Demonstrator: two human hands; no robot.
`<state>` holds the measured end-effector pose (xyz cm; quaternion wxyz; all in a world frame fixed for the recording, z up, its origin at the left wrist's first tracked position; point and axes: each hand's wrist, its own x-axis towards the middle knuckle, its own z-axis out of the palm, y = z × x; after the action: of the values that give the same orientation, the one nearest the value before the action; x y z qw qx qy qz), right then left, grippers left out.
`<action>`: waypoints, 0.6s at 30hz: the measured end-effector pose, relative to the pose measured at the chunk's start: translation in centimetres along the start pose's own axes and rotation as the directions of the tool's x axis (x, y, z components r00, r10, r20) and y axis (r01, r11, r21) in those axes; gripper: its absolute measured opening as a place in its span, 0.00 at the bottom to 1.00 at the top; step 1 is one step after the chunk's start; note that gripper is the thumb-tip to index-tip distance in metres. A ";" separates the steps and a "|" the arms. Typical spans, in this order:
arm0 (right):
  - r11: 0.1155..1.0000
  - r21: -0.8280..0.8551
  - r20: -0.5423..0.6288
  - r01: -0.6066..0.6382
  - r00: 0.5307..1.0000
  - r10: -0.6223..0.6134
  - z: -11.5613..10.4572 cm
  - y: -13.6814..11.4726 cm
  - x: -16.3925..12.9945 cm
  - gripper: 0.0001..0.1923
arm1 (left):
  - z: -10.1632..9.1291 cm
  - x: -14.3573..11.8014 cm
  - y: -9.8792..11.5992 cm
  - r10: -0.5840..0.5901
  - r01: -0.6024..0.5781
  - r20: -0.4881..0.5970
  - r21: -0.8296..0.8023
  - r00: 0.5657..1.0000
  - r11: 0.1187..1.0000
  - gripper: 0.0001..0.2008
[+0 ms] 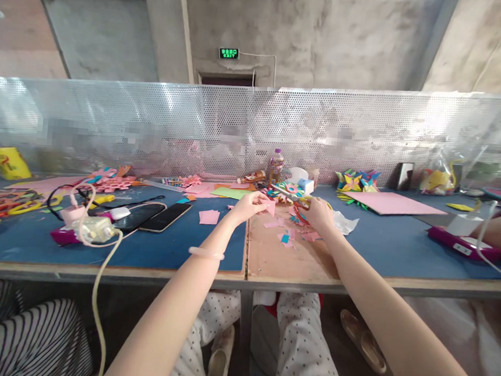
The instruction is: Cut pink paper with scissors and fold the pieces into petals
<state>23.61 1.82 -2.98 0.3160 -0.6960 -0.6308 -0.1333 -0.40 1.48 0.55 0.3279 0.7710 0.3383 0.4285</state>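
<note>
My left hand (249, 204) pinches a small pink paper piece (270, 206) above the bare wooden strip of the table (283, 261). My right hand (318, 212) grips red-handled scissors (298, 203), their blades pointing left toward the pink piece. Small pink and blue paper scraps (288, 235) lie on the wood just below both hands. A pale bracelet (206, 253) circles my left wrist.
Two phones (151, 217) and a white charger with cable (93, 228) lie left on the blue mat. A pink sheet (392, 203), folded colourful paper stars (356, 181), a bottle (276, 165) and a perforated metal screen (237, 134) stand behind. Other people's arms sit at both edges.
</note>
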 end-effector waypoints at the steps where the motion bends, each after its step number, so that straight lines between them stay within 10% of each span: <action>1: 0.999 0.026 -0.033 -0.018 0.999 0.019 -0.1 -0.1 0.0 0.21 | 0.0 0.0 0.0 0.002 -0.002 -0.004 -0.007 1.000 1.000 0.07; 11: 0.975 0.183 -0.281 0.125 0.957 -0.070 1.1 0.0 0.6 0.19 | 0.0 0.1 -0.4 0.034 -0.032 0.031 -0.062 0.999 0.998 0.07; 18: 0.979 0.138 -0.189 0.148 0.975 -0.120 1.0 -1.3 0.0 0.23 | 0.0 0.1 -0.6 0.033 -0.031 0.037 -0.076 0.999 0.997 0.09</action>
<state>22.16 2.43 -3.36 0.4138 -0.6109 -0.6535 -0.1686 -0.45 1.90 0.15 0.3564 0.7713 0.3032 0.4315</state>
